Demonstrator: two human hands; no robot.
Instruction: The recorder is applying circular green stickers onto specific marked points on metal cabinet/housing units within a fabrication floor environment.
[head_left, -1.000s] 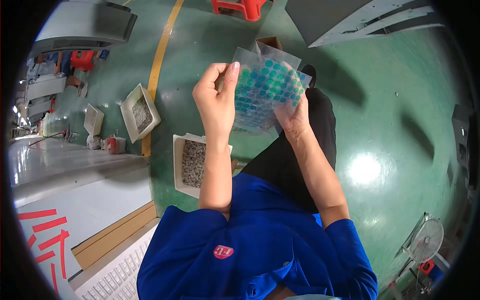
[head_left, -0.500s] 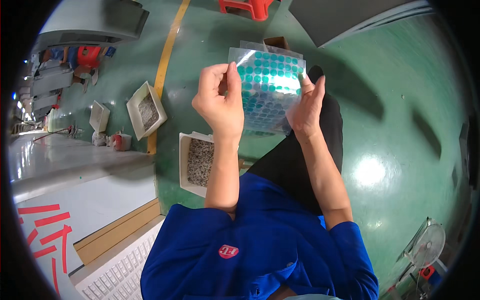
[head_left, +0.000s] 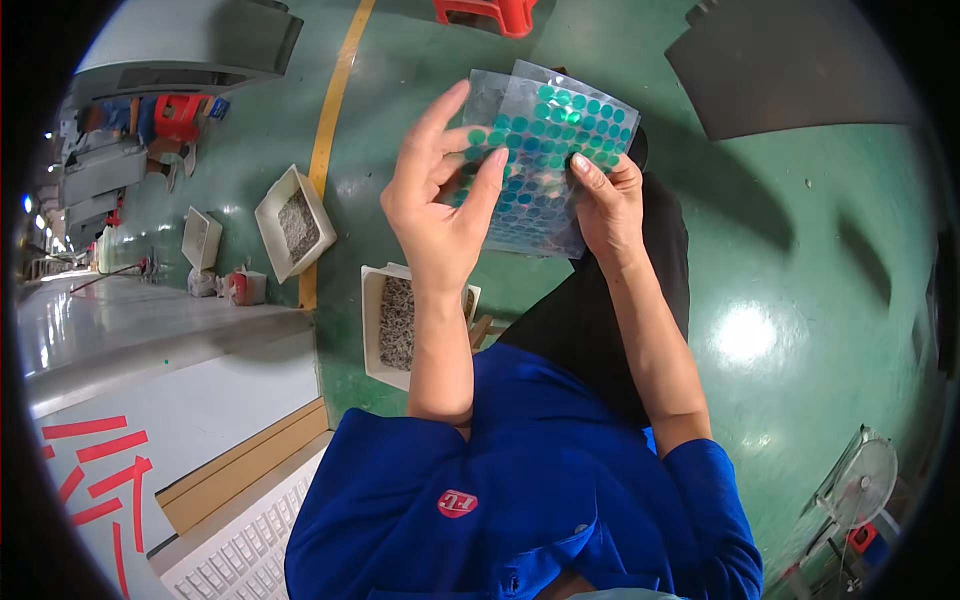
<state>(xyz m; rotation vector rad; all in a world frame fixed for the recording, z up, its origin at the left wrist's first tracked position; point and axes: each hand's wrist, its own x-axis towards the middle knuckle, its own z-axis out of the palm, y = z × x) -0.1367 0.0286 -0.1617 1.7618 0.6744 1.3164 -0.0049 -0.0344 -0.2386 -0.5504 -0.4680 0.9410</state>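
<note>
Both hands hold up a clear sheet [head_left: 560, 160] covered in rows of teal dot stickers, above the person's lap. Left hand [head_left: 440, 210] pinches the sheet's left edge, thumb in front and fingers spread behind it. Right hand [head_left: 608, 205] grips the lower right part, thumb pressed on the dots. Below the left forearm, on the green floor [head_left: 800, 250], sits a white tray [head_left: 372, 330] of small grey parts; a second tray [head_left: 290, 222] lies farther left beside a yellow line [head_left: 335, 110]. A red stool [head_left: 485, 12] stands at the top.
</note>
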